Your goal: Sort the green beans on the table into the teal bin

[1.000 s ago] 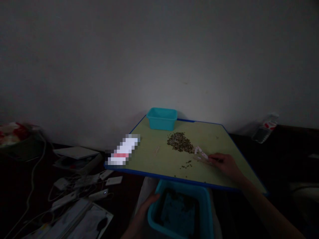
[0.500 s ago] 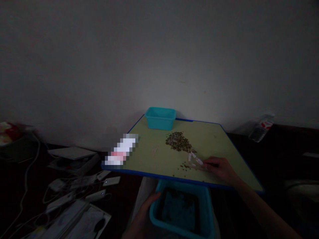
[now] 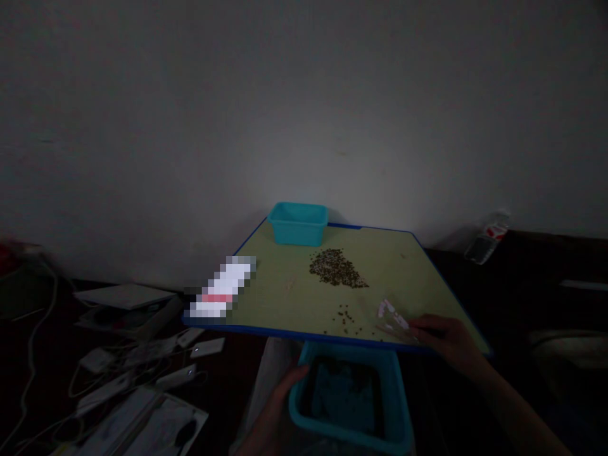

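Our right hand (image 3: 444, 339) pinches a pale tool (image 3: 403, 323); our left hand (image 3: 285, 392) grips the near tub (image 3: 401, 396). Grains (image 3: 356, 375) apparently lie inside; a heap (image 3: 335, 267) remains on the table (image 3: 399, 269).

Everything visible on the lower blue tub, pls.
The tub is turquoise, plastic-looking and roughly rectangular, with rounded corners, a broad rim and an open top. It sits mouth up, just below the near edge of the table. Dark matter shows inside, mostly along the walls; too dim to identify. The left hand is at its left rim, thumb uppermost, other fingers hidden. What supports it underneath can't be made out.
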`<act>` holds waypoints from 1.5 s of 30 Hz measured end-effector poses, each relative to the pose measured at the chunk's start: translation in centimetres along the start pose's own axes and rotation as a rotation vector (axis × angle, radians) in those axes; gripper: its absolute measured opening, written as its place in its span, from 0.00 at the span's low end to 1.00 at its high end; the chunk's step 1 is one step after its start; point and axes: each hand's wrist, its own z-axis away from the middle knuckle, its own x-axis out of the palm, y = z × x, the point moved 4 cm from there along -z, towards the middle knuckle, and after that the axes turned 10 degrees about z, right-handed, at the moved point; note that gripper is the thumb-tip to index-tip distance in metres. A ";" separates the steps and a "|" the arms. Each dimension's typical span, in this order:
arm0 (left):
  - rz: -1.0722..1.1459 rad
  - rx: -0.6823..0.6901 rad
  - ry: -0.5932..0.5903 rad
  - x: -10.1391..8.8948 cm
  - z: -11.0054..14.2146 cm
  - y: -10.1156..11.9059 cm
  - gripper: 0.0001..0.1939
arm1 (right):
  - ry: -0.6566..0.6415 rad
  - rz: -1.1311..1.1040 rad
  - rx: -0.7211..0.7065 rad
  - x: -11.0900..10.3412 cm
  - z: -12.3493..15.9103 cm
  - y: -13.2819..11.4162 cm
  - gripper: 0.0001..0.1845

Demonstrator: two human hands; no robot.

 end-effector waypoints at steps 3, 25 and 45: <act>0.007 0.003 -0.027 0.5 0.0 -0.2 0.24 | -0.021 -0.014 0.000 0.6 0.5 -0.5 0.11; -0.034 -0.044 -0.007 -1.1 -0.7 0.1 0.23 | 0.028 0.044 0.008 2.8 -2.1 -3.0 0.13; -0.012 0.003 -0.027 -1.0 -0.4 1.3 0.25 | -0.110 -0.057 -0.114 4.0 -2.2 -6.6 0.11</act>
